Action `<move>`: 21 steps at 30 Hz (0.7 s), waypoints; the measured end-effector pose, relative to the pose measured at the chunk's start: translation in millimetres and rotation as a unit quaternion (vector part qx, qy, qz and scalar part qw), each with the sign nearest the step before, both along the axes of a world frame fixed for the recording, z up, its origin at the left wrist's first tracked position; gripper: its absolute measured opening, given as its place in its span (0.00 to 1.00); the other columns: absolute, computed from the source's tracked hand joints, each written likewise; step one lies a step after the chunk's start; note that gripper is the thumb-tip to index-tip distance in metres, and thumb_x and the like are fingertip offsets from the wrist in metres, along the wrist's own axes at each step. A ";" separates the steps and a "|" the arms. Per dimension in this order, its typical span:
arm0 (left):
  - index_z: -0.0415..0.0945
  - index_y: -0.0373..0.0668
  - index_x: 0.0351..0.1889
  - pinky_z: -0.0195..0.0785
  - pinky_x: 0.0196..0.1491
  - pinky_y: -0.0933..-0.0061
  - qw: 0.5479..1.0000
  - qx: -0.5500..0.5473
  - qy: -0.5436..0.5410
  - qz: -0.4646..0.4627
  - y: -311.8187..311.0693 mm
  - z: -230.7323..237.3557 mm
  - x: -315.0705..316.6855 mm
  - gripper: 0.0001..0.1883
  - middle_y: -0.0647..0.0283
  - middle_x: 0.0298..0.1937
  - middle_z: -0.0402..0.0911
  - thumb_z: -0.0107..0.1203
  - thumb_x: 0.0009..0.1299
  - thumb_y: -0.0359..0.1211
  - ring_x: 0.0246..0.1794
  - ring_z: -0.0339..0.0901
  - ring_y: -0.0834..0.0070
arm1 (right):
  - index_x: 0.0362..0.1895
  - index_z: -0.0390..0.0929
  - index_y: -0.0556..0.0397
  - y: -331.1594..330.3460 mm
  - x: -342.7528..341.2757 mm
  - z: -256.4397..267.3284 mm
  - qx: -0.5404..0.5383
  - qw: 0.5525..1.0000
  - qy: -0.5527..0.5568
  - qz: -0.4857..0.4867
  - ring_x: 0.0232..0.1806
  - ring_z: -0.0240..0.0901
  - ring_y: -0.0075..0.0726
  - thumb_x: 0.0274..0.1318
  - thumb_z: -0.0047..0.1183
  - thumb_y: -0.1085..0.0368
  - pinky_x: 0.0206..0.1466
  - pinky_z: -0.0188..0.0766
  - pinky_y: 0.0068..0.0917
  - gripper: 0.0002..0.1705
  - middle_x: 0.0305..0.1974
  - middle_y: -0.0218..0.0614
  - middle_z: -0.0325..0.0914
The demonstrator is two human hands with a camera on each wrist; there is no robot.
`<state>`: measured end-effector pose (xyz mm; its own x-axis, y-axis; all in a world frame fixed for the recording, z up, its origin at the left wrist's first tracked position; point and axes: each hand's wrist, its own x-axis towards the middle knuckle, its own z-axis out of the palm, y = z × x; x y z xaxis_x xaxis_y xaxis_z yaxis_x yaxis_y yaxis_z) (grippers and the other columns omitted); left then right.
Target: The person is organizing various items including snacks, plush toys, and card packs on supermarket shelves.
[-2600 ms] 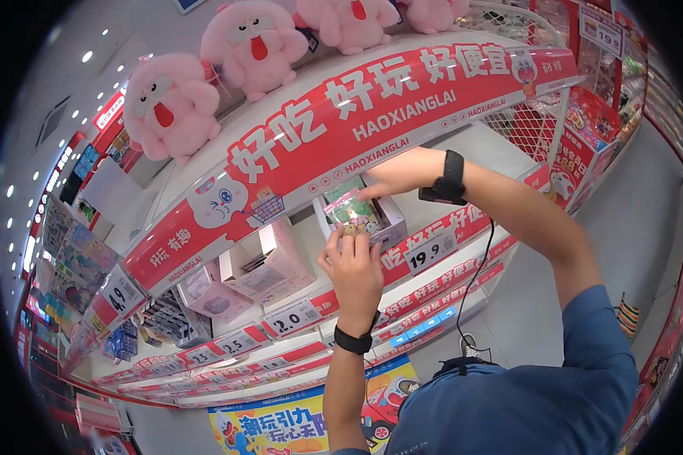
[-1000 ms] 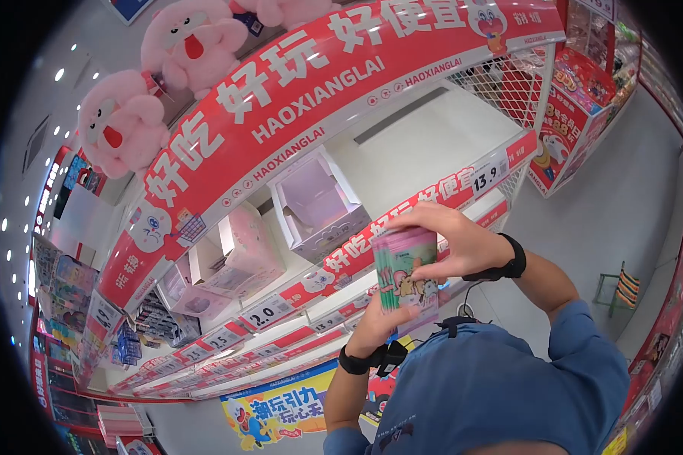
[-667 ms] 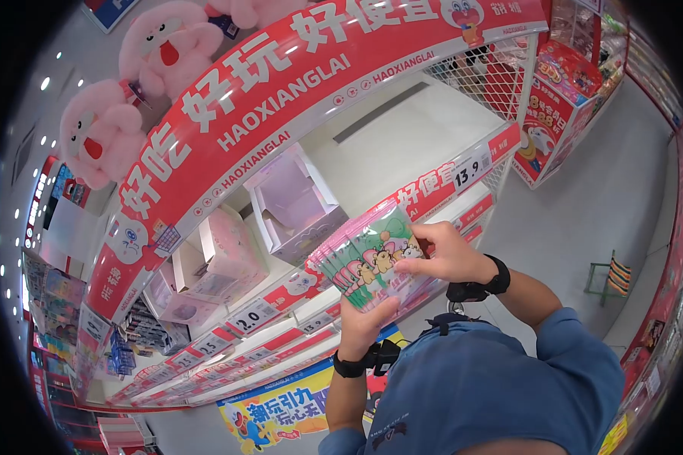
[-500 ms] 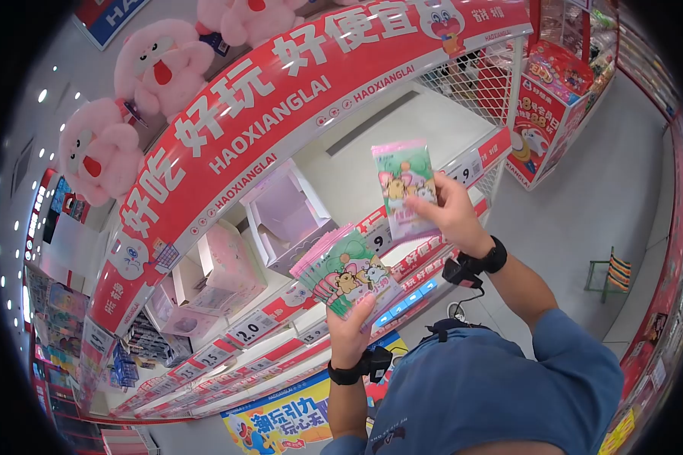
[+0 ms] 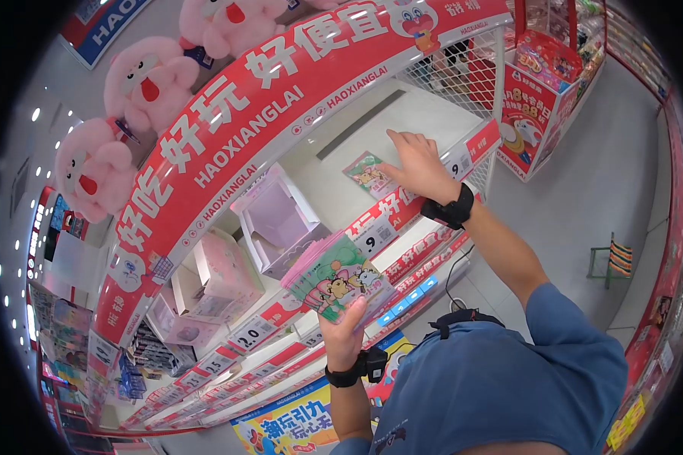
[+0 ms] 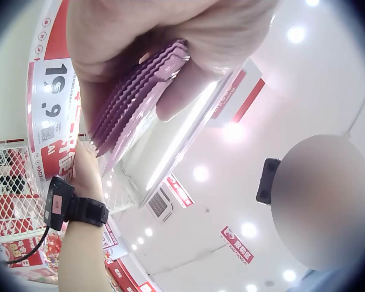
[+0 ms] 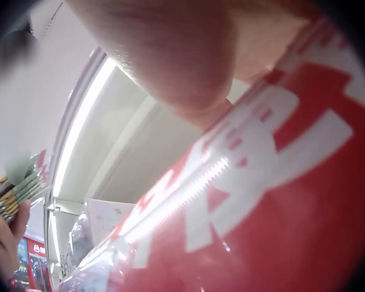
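Note:
My left hand (image 5: 343, 340) grips a fanned stack of green and pink packets (image 5: 334, 279) in front of the shelf edge, thumb across the front one. In the left wrist view the layered pink edges of the packets (image 6: 134, 97) stand between thumb and fingers. A single packet (image 5: 366, 174) lies flat on the white shelf (image 5: 341, 129). My right hand (image 5: 425, 171) is over the shelf beside it, fingers extended and thumb at the packet's right edge. Whether the thumb touches it is unclear.
An open lilac box (image 5: 277, 220) stands left of the single packet, with a pink box (image 5: 224, 277) farther left. A red and white sign (image 5: 281, 98) curves above the shelf. Wire mesh (image 5: 463, 72) closes its right end. Pink plush toys (image 5: 148, 83) sit on top.
The right hand has separated one packet from the stack and moved it up and left onto the shelf, its fingers now extended. The left hand still grips the others, while the view has shifted slightly.

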<state>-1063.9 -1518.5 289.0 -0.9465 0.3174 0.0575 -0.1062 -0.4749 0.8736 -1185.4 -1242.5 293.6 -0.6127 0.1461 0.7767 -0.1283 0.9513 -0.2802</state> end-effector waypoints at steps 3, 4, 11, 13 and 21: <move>0.62 0.37 0.61 0.65 0.59 0.62 0.999 0.039 -0.010 0.005 -1.8 2.9 1.9 0.26 0.57 0.55 0.72 0.55 0.63 0.21 0.55 0.72 0.68 | 0.52 0.74 0.57 -13.9 48.3 38.8 -0.057 0.983 0.020 0.173 0.47 0.71 0.46 0.51 0.58 0.54 0.51 0.63 0.39 0.27 0.43 0.51 0.77; 0.62 0.37 0.60 0.65 0.58 0.64 0.998 0.053 -0.013 0.006 -0.9 4.7 2.3 0.26 0.57 0.55 0.72 0.55 0.63 0.20 0.55 0.72 0.68 | 0.51 0.75 0.59 -21.1 67.5 47.5 -0.113 0.949 -0.047 0.290 0.46 0.73 0.45 0.54 0.57 0.56 0.50 0.65 0.38 0.25 0.43 0.49 0.78; 0.61 0.37 0.62 0.63 0.61 0.64 0.999 0.015 0.028 -0.026 14.6 -4.3 -4.1 0.27 0.57 0.57 0.71 0.55 0.64 0.21 0.57 0.70 0.68 | 0.43 0.77 0.61 -51.4 100.8 39.3 -0.202 0.820 -0.308 0.438 0.28 0.74 0.23 0.53 0.62 0.60 0.32 0.69 0.23 0.18 0.29 0.37 0.80; 0.61 0.35 0.62 0.63 0.62 0.58 0.999 0.000 0.042 0.009 13.9 -0.3 -2.8 0.25 0.53 0.55 0.73 0.53 0.66 0.23 0.57 0.72 0.62 | 0.41 0.77 0.61 -36.5 88.2 39.1 -0.269 0.790 -0.324 0.446 0.29 0.73 0.21 0.53 0.62 0.62 0.32 0.69 0.23 0.17 0.30 0.35 0.81; 0.59 0.31 0.60 0.73 0.51 0.46 0.998 0.035 0.044 -0.028 -5.6 2.1 -5.0 0.27 0.41 0.50 0.75 0.55 0.65 0.30 0.49 0.77 0.48 | 0.52 0.72 0.61 18.1 6.4 32.5 -0.380 0.863 -0.201 0.265 0.38 0.80 0.37 0.55 0.57 0.65 0.40 0.74 0.30 0.21 0.38 0.46 0.82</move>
<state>-1069.0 -1524.1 291.1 -0.9179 0.3617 0.1630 -0.0589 -0.5306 0.8456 -1179.0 -1224.4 326.1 -0.9475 0.1356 0.2895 -0.2368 0.3105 -0.9206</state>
